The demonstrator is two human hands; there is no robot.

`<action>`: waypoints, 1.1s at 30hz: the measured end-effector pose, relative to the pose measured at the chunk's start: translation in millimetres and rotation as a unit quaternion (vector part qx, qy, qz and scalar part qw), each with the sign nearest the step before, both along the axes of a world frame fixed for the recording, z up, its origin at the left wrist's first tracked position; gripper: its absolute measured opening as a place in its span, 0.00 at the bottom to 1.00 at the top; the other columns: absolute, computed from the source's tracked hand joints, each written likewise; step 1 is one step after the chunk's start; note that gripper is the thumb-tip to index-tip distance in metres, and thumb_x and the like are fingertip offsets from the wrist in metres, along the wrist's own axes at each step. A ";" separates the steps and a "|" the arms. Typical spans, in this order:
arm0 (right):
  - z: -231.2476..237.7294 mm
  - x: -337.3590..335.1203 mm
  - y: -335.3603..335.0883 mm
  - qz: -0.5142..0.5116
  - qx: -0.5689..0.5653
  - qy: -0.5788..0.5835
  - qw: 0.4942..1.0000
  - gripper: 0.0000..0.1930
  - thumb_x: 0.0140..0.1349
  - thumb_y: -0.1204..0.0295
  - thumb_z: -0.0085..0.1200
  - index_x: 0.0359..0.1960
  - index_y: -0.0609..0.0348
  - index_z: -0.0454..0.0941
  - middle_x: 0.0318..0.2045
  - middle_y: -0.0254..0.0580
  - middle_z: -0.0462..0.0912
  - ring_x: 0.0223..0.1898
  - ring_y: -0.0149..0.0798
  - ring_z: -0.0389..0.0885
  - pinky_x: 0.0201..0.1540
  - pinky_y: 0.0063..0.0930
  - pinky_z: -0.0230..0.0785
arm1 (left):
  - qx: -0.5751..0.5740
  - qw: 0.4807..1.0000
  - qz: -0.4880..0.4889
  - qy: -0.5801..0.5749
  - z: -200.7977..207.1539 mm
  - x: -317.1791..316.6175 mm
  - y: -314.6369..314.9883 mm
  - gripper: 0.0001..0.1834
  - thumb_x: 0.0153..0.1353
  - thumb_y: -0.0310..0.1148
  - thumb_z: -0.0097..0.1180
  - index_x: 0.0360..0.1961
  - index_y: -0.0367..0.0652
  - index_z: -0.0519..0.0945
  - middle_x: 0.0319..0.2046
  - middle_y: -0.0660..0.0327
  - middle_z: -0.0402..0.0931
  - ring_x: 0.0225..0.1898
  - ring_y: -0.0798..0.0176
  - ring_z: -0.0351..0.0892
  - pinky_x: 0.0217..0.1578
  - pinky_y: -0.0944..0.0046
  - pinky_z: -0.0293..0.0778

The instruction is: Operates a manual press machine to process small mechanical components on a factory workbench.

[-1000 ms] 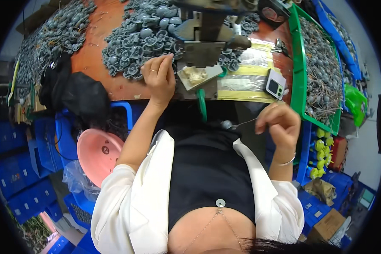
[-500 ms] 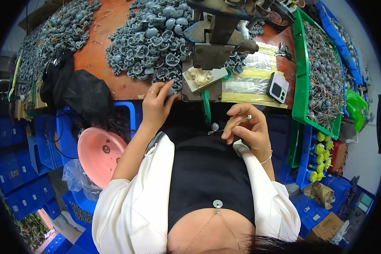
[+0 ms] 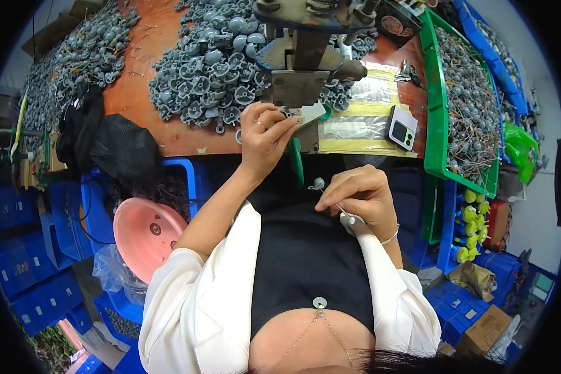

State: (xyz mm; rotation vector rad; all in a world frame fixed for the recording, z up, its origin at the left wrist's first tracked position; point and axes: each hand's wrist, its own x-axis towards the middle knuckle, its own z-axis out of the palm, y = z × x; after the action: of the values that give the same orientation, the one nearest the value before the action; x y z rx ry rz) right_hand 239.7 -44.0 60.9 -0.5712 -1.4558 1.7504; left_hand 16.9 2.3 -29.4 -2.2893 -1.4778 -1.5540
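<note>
My left hand (image 3: 262,138) is closed, with its fingertips on a small grey plastic shell (image 3: 286,113) at the pale block (image 3: 313,114) under the press. My fingers hide much of the shell. Lower and to the right, my right hand (image 3: 363,192) pinches a thin wire with a white connector (image 3: 351,220) at its end. Just past its fingertips a small grey ball-shaped piece (image 3: 319,183) shows by the wire's other end. Above the block stands the dark metal press head (image 3: 299,87). A green loop (image 3: 296,163) hangs at the table edge below it.
A heap of grey plastic shells (image 3: 212,68) covers the table's middle, another pile (image 3: 90,53) its left. On the right lie a phone (image 3: 402,129) and a green crate (image 3: 435,93) of wired parts. A pink basin (image 3: 131,234) and a black mesh bag (image 3: 128,146) are at left.
My left hand has moved right from the shell heap's near edge to the pale block, now with a shell. My right hand has turned, and the wire's connector end now points down.
</note>
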 end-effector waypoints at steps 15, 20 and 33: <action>-7.9 -16.9 12.4 -0.088 -0.047 0.045 0.994 0.07 0.63 0.84 0.53 0.40 0.71 0.82 0.29 0.47 0.85 0.30 0.35 0.85 0.36 0.23 0.78 | -0.196 0.960 -0.199 -0.027 22.5 -29.1 21.1 0.12 0.54 0.21 0.63 0.41 0.41 0.86 0.31 0.55 0.81 0.32 0.58 0.81 0.33 0.63 0.74; -4.6 -12.7 11.0 -0.093 -0.066 0.072 0.991 0.06 0.62 0.83 0.55 0.39 0.70 0.82 0.25 0.46 0.85 0.25 0.32 0.84 0.28 0.19 0.75 | -0.177 0.972 -0.126 -0.088 49.5 -72.4 39.0 0.16 0.52 0.17 0.61 0.43 0.39 0.84 0.44 0.51 0.83 0.48 0.54 0.83 0.47 0.62 0.77; -19.2 -25.4 9.8 -0.223 0.056 -0.185 0.955 0.05 0.60 0.77 0.62 0.27 0.66 0.80 0.19 0.34 0.80 0.19 0.22 0.74 0.22 0.16 0.63 | 0.003 0.991 0.119 0.055 61.6 -102.3 93.2 0.09 0.57 0.24 0.60 0.40 0.40 0.83 0.33 0.60 0.80 0.36 0.59 0.80 0.35 0.63 0.74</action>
State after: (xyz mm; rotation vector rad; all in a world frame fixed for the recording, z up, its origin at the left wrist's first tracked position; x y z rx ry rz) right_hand 214.3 -34.2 41.7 -1.1179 -1.5124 1.2405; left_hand -85.3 95.5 32.2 -2.0678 -1.6417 -1.3437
